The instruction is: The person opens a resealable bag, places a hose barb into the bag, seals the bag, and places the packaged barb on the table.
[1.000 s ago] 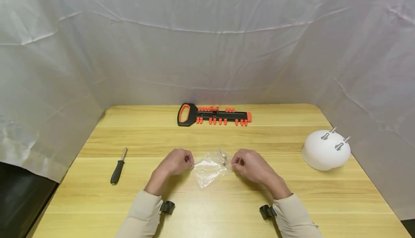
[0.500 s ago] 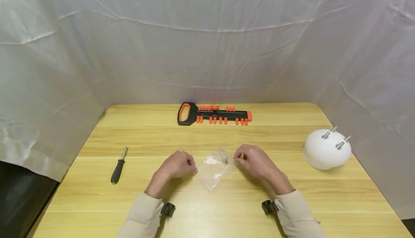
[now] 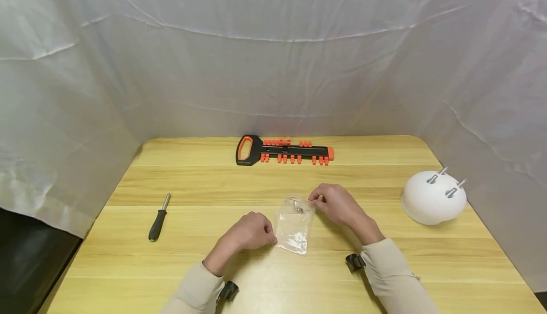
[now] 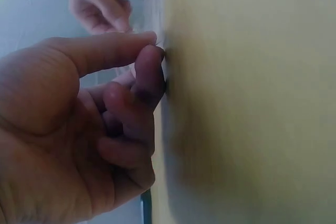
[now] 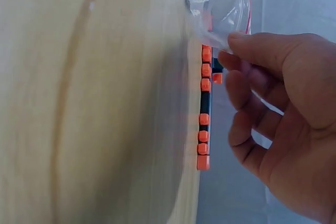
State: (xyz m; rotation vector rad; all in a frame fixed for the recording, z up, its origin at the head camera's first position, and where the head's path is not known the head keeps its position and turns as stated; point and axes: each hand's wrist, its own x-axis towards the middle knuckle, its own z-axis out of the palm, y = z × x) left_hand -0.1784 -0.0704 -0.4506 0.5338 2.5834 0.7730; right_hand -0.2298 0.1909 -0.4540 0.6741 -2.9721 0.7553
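Observation:
A clear zip bag with a red line along its zip edge is stretched between both hands over the table. Small metal pieces, too small to make out, lie in it near the zip end. My left hand pinches the bag's lower left corner between thumb and forefinger, close to the tabletop. At the upper right, my right hand pinches the zip end, the other fingers loosely bent. In the right wrist view the bag's zip edge bulges beside the thumb.
A black and orange holder with clips lies at the back of the wooden table. To the left is a black-handled screwdriver-like tool. A white rounded piece with metal pins sits at the right. Grey cloth hangs behind.
My left hand has moved right and toward me, turning the bag more upright with its zip end away from me. My right hand has moved slightly away. Both hands keep their pinch.

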